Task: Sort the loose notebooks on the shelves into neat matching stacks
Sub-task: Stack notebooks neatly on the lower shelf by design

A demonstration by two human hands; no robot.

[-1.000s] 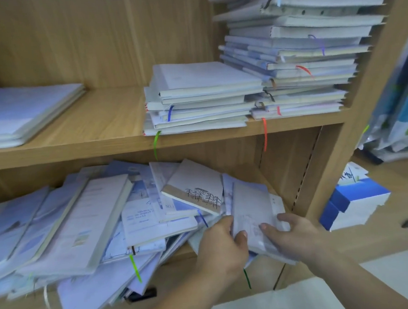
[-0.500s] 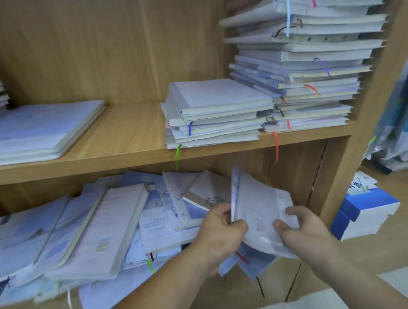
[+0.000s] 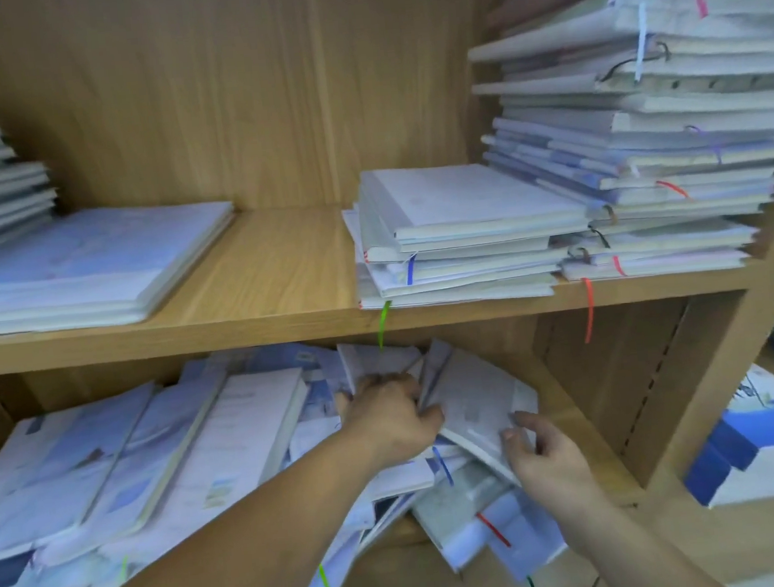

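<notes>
Head cam: pale blue/white notebooks (image 3: 243,437) heaped askew, lwr shelf (image 3: 572,422), ribbons (image 3: 442,466) out.

Matt, light wood-grain shelf (image 3: 279,265); smooth, faintly glossy paper covers on loose notebooks (image 3: 247,427) at 8 o'clock; thin ribbon markers (image 3: 384,321); smooth-faced blue-and-white box (image 3: 754,443) at 4 o'clock.

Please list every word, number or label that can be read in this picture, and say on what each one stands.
No text here can be read.
On the tilted notebook: faint print, blurred.
On the white notebook cover: small print, blurred.
On the blue and white box: dark marks, unreadable.
</notes>
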